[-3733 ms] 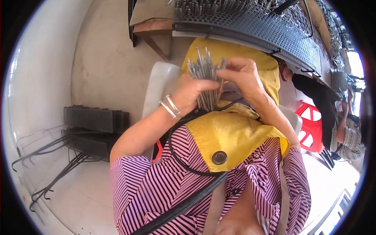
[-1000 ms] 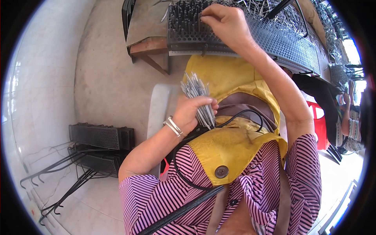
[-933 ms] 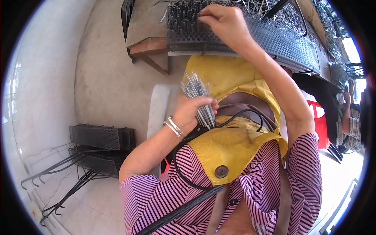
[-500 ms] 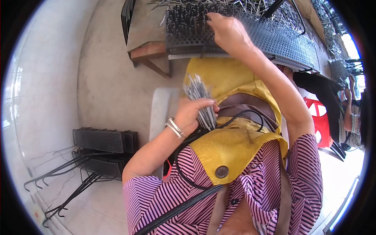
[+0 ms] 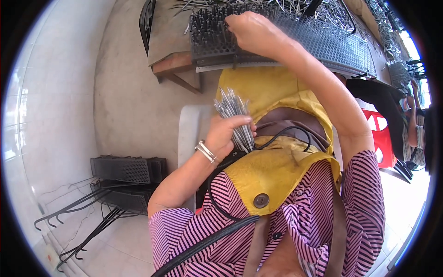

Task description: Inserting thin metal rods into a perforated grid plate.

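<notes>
So I've got a bundle of thin metal rods (image 5: 235, 121) in my left hand (image 5: 226, 136), gripped around the lower part, near my lap. They're grey, shiny and straight, and the tips fan out a bit, pointing up and away from me. Further off is the perforated grey metal tray (image 5: 323, 39), a long rack lying flat on the worktop, full of small holes. Its left end is packed with rods standing upright, and my right hand (image 5: 251, 30) is resting on top of those, fingers pinched together.

Wooden bench (image 5: 171, 54) at 12 o'clock carries perforated metal tray (image 5: 323, 41); loose metal pins (image 5: 323, 8) lie behind tray.
</notes>
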Available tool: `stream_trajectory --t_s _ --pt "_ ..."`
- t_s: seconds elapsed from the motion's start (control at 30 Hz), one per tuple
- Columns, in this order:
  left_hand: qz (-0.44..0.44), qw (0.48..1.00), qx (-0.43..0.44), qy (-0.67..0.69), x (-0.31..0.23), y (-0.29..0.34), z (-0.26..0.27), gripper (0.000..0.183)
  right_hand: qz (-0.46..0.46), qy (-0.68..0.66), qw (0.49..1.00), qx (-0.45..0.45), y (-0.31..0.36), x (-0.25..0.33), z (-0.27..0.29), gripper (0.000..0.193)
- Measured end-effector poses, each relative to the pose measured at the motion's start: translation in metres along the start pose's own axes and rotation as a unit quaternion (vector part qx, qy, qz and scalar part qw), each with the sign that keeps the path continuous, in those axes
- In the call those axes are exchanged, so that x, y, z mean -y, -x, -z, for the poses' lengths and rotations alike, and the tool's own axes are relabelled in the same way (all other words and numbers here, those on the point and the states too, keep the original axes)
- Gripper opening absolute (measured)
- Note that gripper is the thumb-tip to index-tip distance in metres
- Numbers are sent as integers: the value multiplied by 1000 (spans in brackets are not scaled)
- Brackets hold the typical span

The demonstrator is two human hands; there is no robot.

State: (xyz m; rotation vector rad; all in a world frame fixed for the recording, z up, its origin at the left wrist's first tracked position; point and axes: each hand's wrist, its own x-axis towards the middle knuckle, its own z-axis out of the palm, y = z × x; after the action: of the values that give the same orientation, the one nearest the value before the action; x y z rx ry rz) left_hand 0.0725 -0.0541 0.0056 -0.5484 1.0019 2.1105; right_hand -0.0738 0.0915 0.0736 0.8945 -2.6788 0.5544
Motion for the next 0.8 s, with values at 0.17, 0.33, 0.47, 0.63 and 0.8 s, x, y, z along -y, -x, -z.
stream_trajectory --t_s 0.17,0.33,0.47,0.63,0.8 --pt "0 1000 3 -9 1 -3 2 19 -56 7 997 45 -4 -6 1 12" --pt "-19 1000 8 -5 -1 1 0 22 -130 -50 990 -12 18 3 -2 21" --pt "-23 999 25 -21 1 2 1 27 -57 -96 973 -200 17 2 -9 24" --pt "-26 998 47 -21 4 0 2 28 28 -48 974 -218 -2 3 -20 16" --pt "-29 998 49 -15 1 -2 3 28 19 -41 979 -197 -4 -1 -26 11"
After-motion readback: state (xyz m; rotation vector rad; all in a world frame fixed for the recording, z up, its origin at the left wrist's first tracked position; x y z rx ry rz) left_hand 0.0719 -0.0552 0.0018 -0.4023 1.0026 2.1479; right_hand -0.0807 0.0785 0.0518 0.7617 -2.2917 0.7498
